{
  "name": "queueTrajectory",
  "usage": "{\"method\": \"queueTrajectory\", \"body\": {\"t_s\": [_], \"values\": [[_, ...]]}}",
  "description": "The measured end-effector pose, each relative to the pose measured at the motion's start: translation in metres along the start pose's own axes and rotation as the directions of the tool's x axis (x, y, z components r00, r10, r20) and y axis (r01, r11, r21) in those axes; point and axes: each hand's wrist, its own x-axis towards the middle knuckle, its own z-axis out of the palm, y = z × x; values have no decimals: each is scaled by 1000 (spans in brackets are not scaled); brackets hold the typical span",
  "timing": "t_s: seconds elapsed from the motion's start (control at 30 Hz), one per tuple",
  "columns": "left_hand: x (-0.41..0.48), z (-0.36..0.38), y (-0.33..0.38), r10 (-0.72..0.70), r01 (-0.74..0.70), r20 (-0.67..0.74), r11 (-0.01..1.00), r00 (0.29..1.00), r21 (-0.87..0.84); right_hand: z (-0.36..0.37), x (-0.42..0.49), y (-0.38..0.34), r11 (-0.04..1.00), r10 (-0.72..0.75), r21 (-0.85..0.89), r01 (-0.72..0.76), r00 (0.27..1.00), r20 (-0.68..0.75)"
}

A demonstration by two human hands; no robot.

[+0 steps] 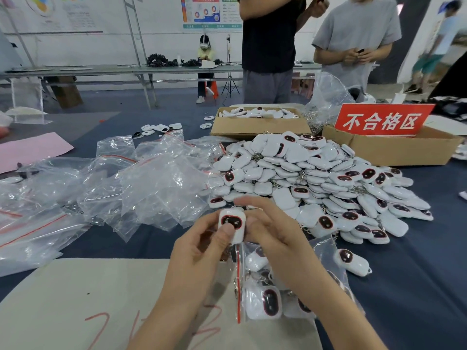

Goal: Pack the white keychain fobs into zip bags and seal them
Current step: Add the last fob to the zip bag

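A white keychain fob [233, 223] with a dark red-rimmed face is upright between both my hands at the centre. My left hand [199, 251] pinches it, thumb on its face. My right hand [273, 238] grips its right side, fingers curled behind it. Just below hangs a clear zip bag [262, 296] with a red strip, holding several fobs; my right forearm partly covers it. A big heap of loose fobs [316, 183] lies beyond my hands, to the right. A spread of empty zip bags [131, 188] lies to the left.
A beige sheet [80, 299] with red marks covers the near table. Two cardboard boxes [260, 125] [394, 150] stand behind the heap, one bearing a red sign [381, 120]. A single fob [353, 265] lies at right. Two people [270, 46] [358, 39] stand across the table.
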Motion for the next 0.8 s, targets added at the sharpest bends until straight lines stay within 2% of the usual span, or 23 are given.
{"method": "queueTrajectory", "body": {"t_s": [0.1, 0.37, 0.8], "values": [[-1, 0, -1, 24, -24, -35, 1000, 999, 20, 8, 1, 2, 989, 85, 124, -81, 996, -22], [-4, 6, -3, -21, 17, -74, 998, 997, -58, 13, 2, 1, 960, 171, 242, -141, 979, -109], [-1, 2, -5, -41, 39, -46, 998, 998, -47, 13, 1, 2, 945, 217, 263, -193, 974, -67]]}}
